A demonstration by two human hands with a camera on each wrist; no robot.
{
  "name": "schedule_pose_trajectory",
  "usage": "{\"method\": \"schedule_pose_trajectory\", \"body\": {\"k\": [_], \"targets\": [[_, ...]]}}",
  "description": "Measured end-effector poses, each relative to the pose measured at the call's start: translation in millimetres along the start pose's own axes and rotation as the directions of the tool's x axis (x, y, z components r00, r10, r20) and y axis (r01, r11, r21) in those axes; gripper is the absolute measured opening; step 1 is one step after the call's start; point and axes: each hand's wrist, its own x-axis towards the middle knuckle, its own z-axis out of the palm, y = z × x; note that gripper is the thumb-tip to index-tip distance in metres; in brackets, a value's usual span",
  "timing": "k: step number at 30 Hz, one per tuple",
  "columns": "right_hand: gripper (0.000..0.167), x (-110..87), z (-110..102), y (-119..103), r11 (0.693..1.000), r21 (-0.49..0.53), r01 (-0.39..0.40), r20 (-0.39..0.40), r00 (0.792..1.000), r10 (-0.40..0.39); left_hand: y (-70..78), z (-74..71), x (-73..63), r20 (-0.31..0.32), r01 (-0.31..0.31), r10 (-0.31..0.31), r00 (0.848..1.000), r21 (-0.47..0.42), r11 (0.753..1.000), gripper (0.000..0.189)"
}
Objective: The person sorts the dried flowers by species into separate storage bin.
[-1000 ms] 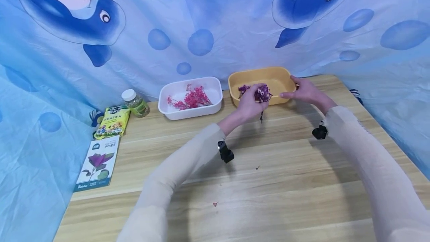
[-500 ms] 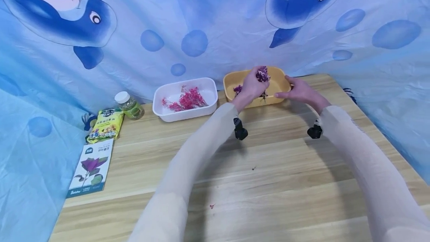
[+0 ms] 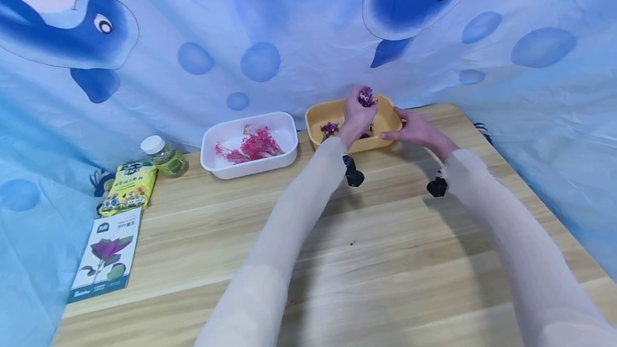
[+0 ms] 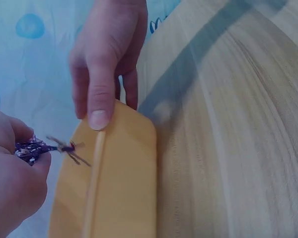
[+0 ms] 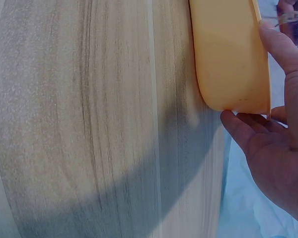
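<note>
My left hand (image 3: 358, 117) holds a small bunch of purple dried flowers (image 3: 367, 97) over the yellow plastic tray (image 3: 387, 118). In the left wrist view the fingers and thumb pinch the bunch (image 4: 31, 150), and its thin stems stick out, gathered at one spot. More purple flowers (image 3: 330, 128) lie inside the tray, partly hidden behind the left hand and forearm. At the tray's right end, my right hand (image 3: 416, 128) grips the corner. The right wrist view has its thumb on the rim and its fingers (image 5: 237, 126) under the end wall.
Left of the yellow tray stands a white tray (image 3: 289, 131) with pink dried flowers (image 3: 257, 144). Further left are a white-capped jar (image 3: 166, 158), a yellow packet (image 3: 129, 188) and a flower-printed packet (image 3: 103, 253). Tiny bits lie on the wooden table (image 3: 385, 283). A blue curtain hangs behind.
My left hand has lifted the purple bunch from the tray's front edge up and back over the tray. My right hand has stayed on the tray's corner. The head view has shifted right.
</note>
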Motion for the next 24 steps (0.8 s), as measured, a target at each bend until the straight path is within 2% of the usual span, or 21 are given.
{"method": "schedule_pose_trajectory", "body": {"k": [6, 14, 19, 24], "targets": [[0.114, 2.8, 2, -6, 1.0, -0.002, 0.016, 0.005, 1.0, -0.016, -9.1, 1.4, 5.2, -0.009, -0.003, 0.002, 1.0, -0.023, 1.0, 0.055], [0.111, 2.6, 3, -7, 0.999, 0.021, 0.025, -0.002, 1.0, -0.025, -9.2, 4.3, 5.2, 0.115, 0.075, -0.068, 0.991, -0.058, 0.995, 0.055], [0.112, 2.0, 3, -5, 1.0, 0.015, 0.013, -0.002, 1.0, -0.013, -11.2, -0.2, 3.5, 0.167, 0.054, -0.043, 0.985, -0.063, 0.997, 0.059], [0.114, -1.6, 2, -2, 0.998, 0.064, -0.007, 0.006, 1.0, 0.006, -12.2, -4.8, 4.5, 0.217, 0.018, -0.001, 0.976, -0.077, 0.997, 0.066]]}}
